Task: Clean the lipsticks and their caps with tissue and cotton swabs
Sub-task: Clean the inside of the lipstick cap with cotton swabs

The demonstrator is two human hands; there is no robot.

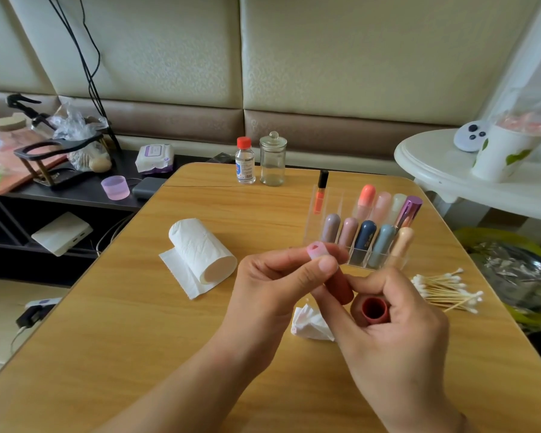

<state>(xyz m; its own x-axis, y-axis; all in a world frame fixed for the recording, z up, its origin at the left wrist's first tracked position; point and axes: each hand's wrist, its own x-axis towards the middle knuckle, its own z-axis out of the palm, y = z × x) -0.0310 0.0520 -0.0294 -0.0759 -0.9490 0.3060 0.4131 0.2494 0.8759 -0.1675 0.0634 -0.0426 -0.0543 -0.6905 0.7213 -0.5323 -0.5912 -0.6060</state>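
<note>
Wooden table point(113, 323) before a padded cream wall point(325, 57), white side table point(434, 164) to the right.
Left hand point(272, 285) grips the red lipstick point(341, 289), its pink tip up; right hand point(400, 326) holds the red cap point(370, 309), mouth up, over crumpled tissue point(310, 326). Around lie a tissue roll point(200, 248), swabs point(447, 289), a rack point(356, 254) of lipsticks, a bottle point(245, 160) and a jar point(273, 159).

A red-capped clear bottle point(245, 161) stands beside a lidded glass jar point(273, 159) at the wooden surface's point(138, 307) far edge.
</note>
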